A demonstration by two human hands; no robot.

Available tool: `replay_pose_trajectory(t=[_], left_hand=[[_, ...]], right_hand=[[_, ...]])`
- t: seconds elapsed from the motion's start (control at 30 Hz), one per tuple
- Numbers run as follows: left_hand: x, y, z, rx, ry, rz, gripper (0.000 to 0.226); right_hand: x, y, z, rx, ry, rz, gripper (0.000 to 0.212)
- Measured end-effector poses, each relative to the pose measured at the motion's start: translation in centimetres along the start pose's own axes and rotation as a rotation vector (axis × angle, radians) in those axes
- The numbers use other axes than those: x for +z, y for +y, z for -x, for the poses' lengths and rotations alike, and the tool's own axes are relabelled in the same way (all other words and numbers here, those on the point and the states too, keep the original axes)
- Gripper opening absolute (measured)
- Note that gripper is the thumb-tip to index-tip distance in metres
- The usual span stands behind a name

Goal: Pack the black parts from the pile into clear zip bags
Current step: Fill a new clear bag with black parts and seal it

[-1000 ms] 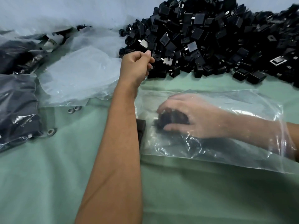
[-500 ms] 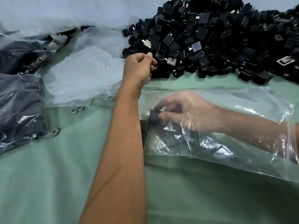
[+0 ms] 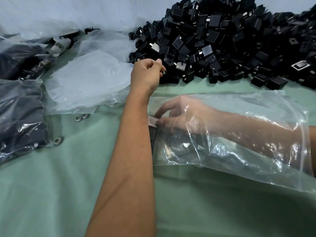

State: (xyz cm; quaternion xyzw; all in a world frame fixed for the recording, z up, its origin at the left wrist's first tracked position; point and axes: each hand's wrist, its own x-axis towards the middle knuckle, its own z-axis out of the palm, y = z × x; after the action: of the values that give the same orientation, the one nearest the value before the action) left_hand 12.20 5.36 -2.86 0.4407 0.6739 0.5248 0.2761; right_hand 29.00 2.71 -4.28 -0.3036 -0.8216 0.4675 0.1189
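Right hand [image 3: 181, 115] inside clear zip bag [image 3: 239, 151] pinches a square black plastic part [image 3: 152, 121] at the closed end; we seat it flat. Left hand [image 3: 147, 72] pinches another at the pile [image 3: 222, 40].

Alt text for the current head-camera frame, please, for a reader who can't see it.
A person's right hand, reaching inside a clear plastic zip bag on a green cloth-covered table, sets a small black plastic part at the bag's closed end. The left hand pinches another at the edge of a large pile of black parts.
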Motion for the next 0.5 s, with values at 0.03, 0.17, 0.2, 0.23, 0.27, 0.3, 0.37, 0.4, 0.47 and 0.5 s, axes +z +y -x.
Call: replay_pose_trajectory(t=[0.03,0.17,0.2,0.23,0.27,0.3,0.37,0.4,0.47,0.5], left_hand=[[0.0,0.0,0.0,0.005,0.007,-0.016,0.034],[0.4,0.0,0.0,0.075,-0.023,-0.117,0.028],[0.5,0.0,0.0,0.102,-0.041,-0.160,0.027],[0.7,-0.1,-0.1,0.124,-0.061,-0.211,0.026],[0.8,-0.3,-0.1,0.138,-0.085,-0.261,0.024],[0.9,-0.4,-0.2,0.144,-0.116,-0.301,0.024],[1.1,-0.6,0.0,0.137,-0.195,-0.359,0.026],[1.2,-0.8,0.1,0.136,-0.237,-0.398,0.028],[1.4,-0.9,0.3,0.135,-0.311,-0.490,0.032],[1.4,-1.0,0.3,0.133,-0.331,-0.521,0.033]], right_hand=[[0.1,-0.1,-0.2,-0.021,-0.001,0.031,0.025],[0.8,0.5,-1.3,-0.002,-0.045,0.160,0.033],[0.8,0.9,-1.6,0.014,-0.037,0.140,0.034],[0.9,1.3,-1.7,0.002,-0.019,0.125,0.033],[0.8,1.4,-1.4,-0.041,0.012,0.139,0.029],[0.8,1.8,-1.1,-0.099,0.032,0.147,0.024],[0.9,1.9,-0.8,-0.178,0.044,0.157,0.019],[0.6,2.1,-0.9,-0.175,0.066,0.226,0.020],[0.4,2.4,-1.3,-0.170,0.069,0.338,0.024],[0.7,2.5,-1.2,-0.183,0.071,0.316,0.024]])
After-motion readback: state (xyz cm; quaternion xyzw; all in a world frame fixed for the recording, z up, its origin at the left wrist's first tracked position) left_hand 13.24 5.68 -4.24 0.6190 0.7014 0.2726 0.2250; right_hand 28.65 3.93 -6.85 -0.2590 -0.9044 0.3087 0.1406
